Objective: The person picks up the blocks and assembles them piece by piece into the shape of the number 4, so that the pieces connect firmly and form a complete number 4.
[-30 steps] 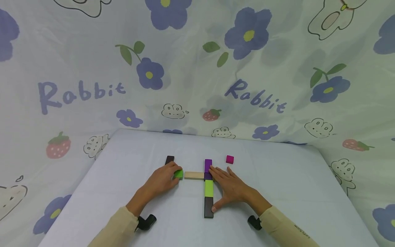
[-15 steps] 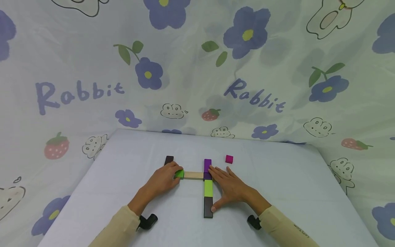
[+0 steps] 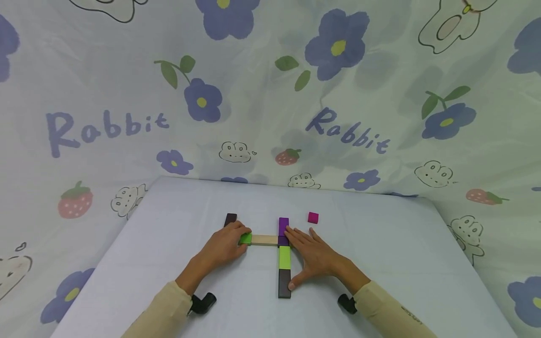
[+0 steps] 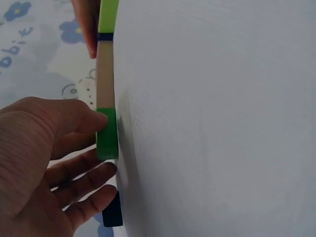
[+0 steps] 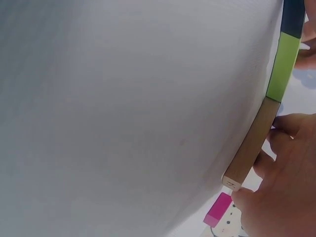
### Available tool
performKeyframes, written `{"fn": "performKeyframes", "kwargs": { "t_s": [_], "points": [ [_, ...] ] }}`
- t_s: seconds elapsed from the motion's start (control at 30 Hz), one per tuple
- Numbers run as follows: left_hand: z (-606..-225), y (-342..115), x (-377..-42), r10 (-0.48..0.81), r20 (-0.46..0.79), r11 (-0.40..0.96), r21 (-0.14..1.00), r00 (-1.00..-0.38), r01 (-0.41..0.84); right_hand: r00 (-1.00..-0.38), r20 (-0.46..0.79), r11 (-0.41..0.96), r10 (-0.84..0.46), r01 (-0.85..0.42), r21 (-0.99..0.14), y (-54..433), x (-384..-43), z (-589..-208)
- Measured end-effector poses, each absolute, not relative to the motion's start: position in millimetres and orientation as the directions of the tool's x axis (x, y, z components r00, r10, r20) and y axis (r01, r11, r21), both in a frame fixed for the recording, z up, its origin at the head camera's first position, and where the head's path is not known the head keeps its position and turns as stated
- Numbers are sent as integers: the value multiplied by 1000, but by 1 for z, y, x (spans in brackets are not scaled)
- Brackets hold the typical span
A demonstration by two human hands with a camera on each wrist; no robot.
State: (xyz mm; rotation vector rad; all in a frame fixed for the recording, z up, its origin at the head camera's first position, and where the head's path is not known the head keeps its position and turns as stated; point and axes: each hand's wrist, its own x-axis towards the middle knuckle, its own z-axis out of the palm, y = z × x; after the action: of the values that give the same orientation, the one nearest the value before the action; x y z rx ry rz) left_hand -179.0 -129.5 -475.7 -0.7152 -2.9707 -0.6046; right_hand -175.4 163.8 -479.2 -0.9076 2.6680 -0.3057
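My left hand (image 3: 224, 245) pinches a green block (image 3: 245, 239), its thumb lying on the block in the left wrist view. The block's right end meets a flat tan block (image 3: 264, 240). At its other end the tan block reaches a straight column: a purple block (image 3: 283, 226), a dark purple piece (image 3: 283, 241), a lime block (image 3: 284, 257) and a dark brown block (image 3: 284, 283) nearest me. My right hand (image 3: 317, 257) rests along the column's right side with spread fingers. Its fingertips are by the purple pieces, its thumb on the dark brown block.
Another dark block (image 3: 230, 219) lies just beyond my left hand, partly covered by it. A magenta cube (image 3: 313, 218) sits beyond my right hand. All stand on a white-covered table (image 3: 380, 244), with a printed curtain (image 3: 262, 94) rising behind its far edge.
My left hand has slid the green block slightly right, closing the small gap to the tan block. My right hand and the column hold their place; the view shifts slightly.
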Motion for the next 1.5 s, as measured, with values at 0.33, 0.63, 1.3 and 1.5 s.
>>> {"fn": "performKeyframes", "kwargs": {
  "t_s": [0.33,0.63,1.3,1.5],
  "points": [
    [-477,-130,-178,438,135,811,368,-889,455,-752,-213,775,-624,-559,-297,164,-176,-480],
    [-480,-130,-179,427,119,827,349,-897,440,-748,-192,765,-636,-578,-284,166,-175,-483],
    [-467,-142,-183,455,71,804,396,-888,444,-751,-193,768,-632,-573,-287,164,-174,-483],
    [-465,-151,-188,461,145,799,361,-876,480,-751,-190,767,-632,-573,-288,165,-174,-484]
  ]
}}
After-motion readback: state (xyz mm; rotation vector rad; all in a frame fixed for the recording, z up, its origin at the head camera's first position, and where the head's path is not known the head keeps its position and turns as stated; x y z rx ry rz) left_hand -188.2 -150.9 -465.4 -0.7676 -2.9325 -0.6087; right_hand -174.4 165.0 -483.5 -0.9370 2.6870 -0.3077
